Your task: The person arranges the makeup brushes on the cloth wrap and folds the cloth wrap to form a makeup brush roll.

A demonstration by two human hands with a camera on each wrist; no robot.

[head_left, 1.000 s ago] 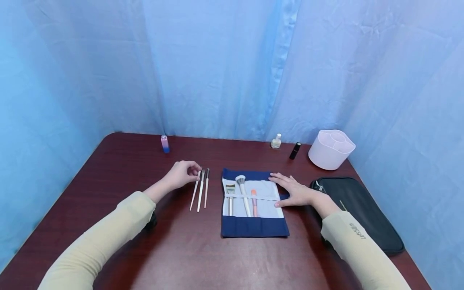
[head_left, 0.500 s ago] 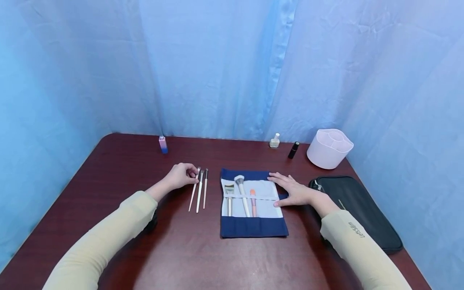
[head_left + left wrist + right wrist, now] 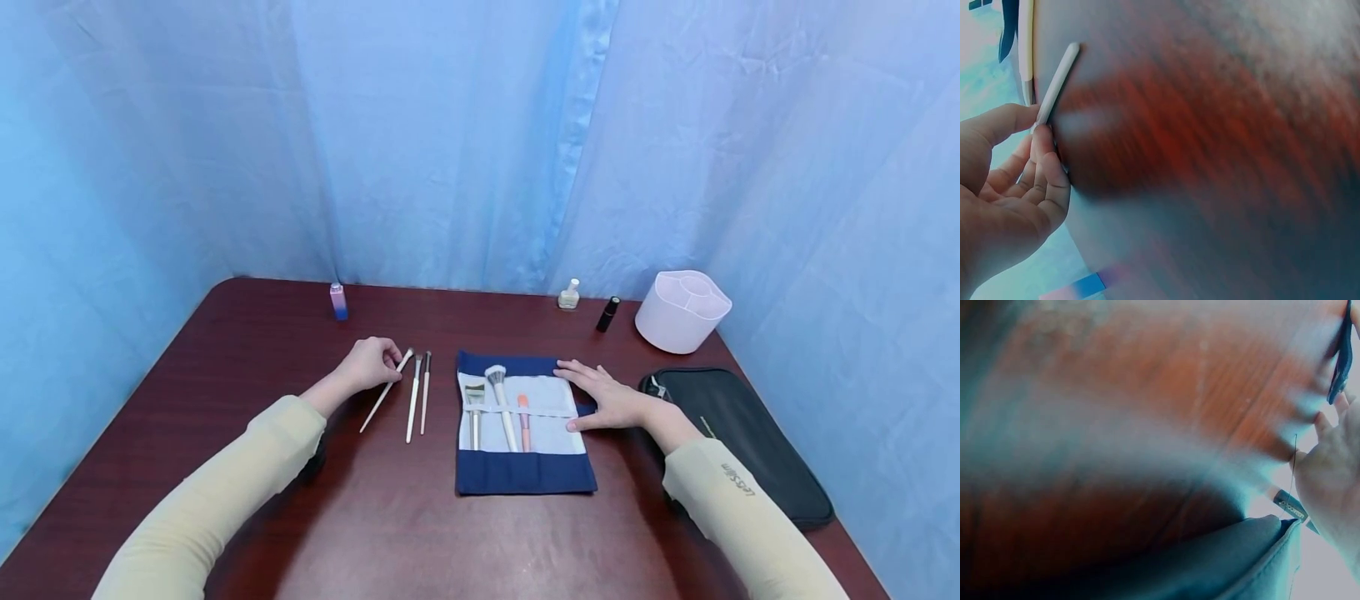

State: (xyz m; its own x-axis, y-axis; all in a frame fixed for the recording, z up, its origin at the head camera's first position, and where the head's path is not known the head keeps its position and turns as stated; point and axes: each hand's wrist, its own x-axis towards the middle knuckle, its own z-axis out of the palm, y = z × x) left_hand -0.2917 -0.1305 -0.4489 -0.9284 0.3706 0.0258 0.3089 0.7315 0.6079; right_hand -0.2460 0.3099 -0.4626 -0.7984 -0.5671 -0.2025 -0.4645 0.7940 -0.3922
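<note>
In the head view my left hand (image 3: pixel 371 364) pinches a thin makeup brush (image 3: pixel 378 407) near its bristle end. The left wrist view shows that brush's pale handle (image 3: pixel 1059 81) jutting out past thumb and fingertips. Two slim makeup brushes (image 3: pixel 412 408) lie side by side just right of it. A navy and white brush roll (image 3: pixel 525 473) is spread flat, with a flat brush (image 3: pixel 475 421), a large white brush (image 3: pixel 506 417) and a pink brush (image 3: pixel 525 429) under its strap. On the roll's right edge rests my right hand (image 3: pixel 607 396), fingers spread.
A black zip case (image 3: pixel 742 442) lies right, partly behind the right forearm. Along the back stand a pink-blue bottle (image 3: pixel 339 302), a nail polish bottle (image 3: pixel 569 295) and a white divided holder (image 3: pixel 682 312). A small black tube (image 3: pixel 608 314) is beside the holder.
The left brush has separated from the other two: its handle end has swung left, so it now lies slanted in my left hand's pinch. My right hand keeps its place.
</note>
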